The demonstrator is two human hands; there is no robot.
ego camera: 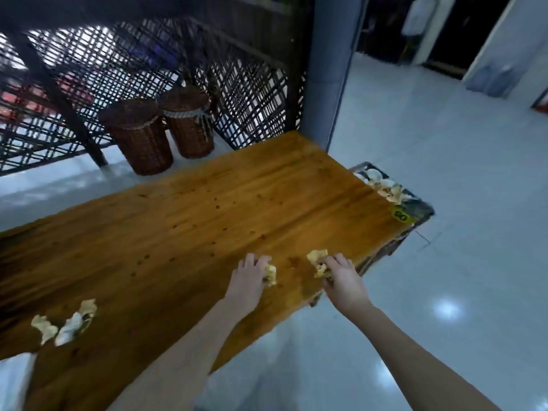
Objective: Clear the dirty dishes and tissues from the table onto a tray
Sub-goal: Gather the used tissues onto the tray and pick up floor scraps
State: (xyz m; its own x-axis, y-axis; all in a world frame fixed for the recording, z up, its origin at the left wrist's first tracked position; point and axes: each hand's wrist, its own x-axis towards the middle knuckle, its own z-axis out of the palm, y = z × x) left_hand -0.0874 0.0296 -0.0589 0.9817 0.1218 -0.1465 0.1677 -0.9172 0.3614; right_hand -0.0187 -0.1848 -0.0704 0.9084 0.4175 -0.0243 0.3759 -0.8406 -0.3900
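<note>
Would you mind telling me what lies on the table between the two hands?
In the head view, only bare table lies between the left hand, gripping the left tissue, and the right hand, gripping the right tissue.

Head cam looks fwd & down, close over table [207,203] edge.

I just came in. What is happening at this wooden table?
A person is gathering used tissues from the wooden table. The left hand grips a crumpled tissue, and the right hand grips a second crumpled tissue. More loose tissues lie further left. Past the table's far end, a dark tray already holds dirty dishes.
</note>
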